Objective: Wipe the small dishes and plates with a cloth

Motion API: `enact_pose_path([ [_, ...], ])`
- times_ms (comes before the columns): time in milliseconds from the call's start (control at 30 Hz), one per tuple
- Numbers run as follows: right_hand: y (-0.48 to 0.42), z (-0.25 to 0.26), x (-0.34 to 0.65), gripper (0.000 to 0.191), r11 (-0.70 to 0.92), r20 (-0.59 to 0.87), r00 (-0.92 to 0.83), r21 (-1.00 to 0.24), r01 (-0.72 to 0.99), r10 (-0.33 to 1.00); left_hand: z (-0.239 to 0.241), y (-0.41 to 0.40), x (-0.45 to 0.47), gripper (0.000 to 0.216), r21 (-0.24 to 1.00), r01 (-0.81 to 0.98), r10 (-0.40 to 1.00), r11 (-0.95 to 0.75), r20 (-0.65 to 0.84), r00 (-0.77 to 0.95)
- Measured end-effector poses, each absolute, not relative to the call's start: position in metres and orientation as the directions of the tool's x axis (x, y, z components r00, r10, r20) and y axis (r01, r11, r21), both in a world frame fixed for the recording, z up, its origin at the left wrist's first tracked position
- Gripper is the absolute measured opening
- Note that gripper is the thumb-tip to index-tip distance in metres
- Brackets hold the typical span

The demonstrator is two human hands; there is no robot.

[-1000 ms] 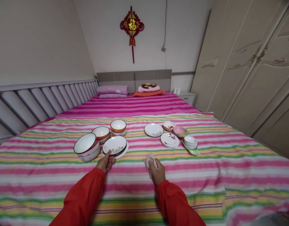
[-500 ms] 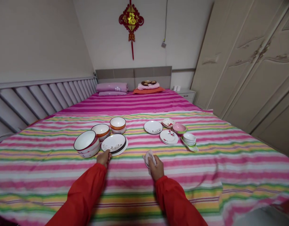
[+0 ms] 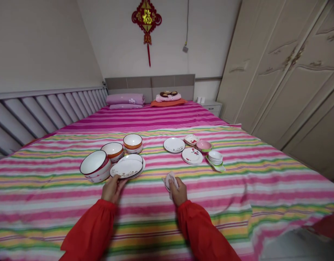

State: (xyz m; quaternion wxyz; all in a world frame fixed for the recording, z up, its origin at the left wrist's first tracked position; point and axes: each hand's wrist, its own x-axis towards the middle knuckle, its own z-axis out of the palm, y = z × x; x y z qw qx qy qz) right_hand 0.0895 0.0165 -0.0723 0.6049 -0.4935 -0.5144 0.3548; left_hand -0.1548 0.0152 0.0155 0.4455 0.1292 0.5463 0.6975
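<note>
My left hand (image 3: pixel 112 189) grips the near edge of a white plate (image 3: pixel 126 169) with a floral print, thumb on top and fingers underneath. That plate is lifted and shifted toward me over a stack of plates (image 3: pixel 143 167), which it partly covers. My right hand (image 3: pixel 179 191) is closed round a crumpled pale cloth (image 3: pixel 171 181), held above the striped sheet. Left of the plate stands a large red-rimmed bowl (image 3: pixel 93 162) stacked on another. Behind are two stacks of orange-banded bowls, one nearer (image 3: pixel 112 150) and one farther (image 3: pixel 133 141).
On the right lie a floral plate (image 3: pixel 174 145), a stack of small flowered plates (image 3: pixel 192 156), a patterned square dish (image 3: pixel 191 139), a pink bowl (image 3: pixel 204 145) and small white bowls (image 3: pixel 215 156) on a green-edged dish. The striped sheet (image 3: pixel 145 214) covers the bed.
My left hand has raised the top plate off the stack and drawn it left and toward me. The right hand keeps its hold on the cloth. The view has shifted slightly.
</note>
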Motion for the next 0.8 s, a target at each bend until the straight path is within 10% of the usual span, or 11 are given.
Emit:
enact_pose_path([
  [533, 0.019, -0.073, 0.096, 0.037, 0.26, 0.23, 0.345, -0.965, -0.043, 0.91, -0.034, 0.025, -0.065, 0.082, 0.599, -0.74, 0.942, 0.305, -0.306, 0.141],
  [800, 0.016, -0.068, 0.102, 0.036, 0.197, 0.085, 0.512, -0.966, -0.17, 0.855, -0.071, 0.026, -0.071, 0.084, 0.568, -0.781, 0.965, 0.26, -0.19, 0.183],
])
